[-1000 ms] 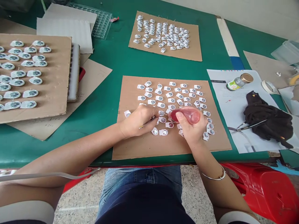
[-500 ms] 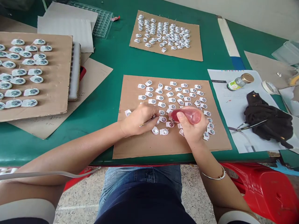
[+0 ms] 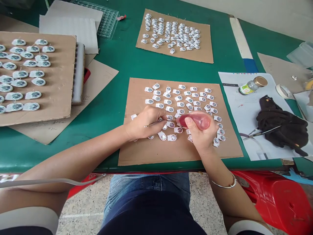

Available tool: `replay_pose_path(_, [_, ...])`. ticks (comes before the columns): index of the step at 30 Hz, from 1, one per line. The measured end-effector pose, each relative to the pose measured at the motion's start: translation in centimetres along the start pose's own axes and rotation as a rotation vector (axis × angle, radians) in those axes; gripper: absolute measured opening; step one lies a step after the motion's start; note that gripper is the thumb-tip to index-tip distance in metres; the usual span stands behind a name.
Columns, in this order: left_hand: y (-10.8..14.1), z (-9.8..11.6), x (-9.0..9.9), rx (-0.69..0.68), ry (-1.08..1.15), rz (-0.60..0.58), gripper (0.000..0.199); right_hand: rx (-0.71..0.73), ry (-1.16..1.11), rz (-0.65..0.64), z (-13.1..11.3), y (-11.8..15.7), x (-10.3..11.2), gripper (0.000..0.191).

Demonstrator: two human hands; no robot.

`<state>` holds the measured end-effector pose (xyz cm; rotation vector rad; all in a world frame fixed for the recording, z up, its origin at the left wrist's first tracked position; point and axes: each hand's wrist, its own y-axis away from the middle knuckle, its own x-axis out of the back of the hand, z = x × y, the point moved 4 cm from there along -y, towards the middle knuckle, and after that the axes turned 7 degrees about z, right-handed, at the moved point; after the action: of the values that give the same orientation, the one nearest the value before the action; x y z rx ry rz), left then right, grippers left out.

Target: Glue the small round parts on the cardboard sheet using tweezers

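My right hand [image 3: 204,136] wraps round a red squeeze bottle [image 3: 200,121], tilted so its narrow end points toward my left hand [image 3: 144,123]. My left fingers are drawn together on a thin metal tool [image 3: 154,124]; I can't tell whether the tips pinch anything else. Both hands are over the near cardboard sheet [image 3: 146,155] on the green bench [image 3: 110,104], among uneven rows of small white pieces [image 3: 171,137] with round, printed faces. A jar [image 3: 253,85] is off to my right, near a black cloth [image 3: 281,124].
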<state>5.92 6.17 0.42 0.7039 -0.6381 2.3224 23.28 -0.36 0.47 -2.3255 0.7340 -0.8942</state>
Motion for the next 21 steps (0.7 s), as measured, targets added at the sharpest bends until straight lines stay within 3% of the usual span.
replay_pose_path(11, [-0.13, -0.73, -0.12, 0.062, 0.049, 0.021, 0.011, 0.02, -0.018, -0.018, -0.18, 0.05, -0.17, 0.014])
replay_pose_path(21, [-0.08, -0.68, -0.05, 0.032, 0.041, 0.031, 0.011, 0.035, -0.022, -0.032, -0.23, 0.16, -0.43, 0.015])
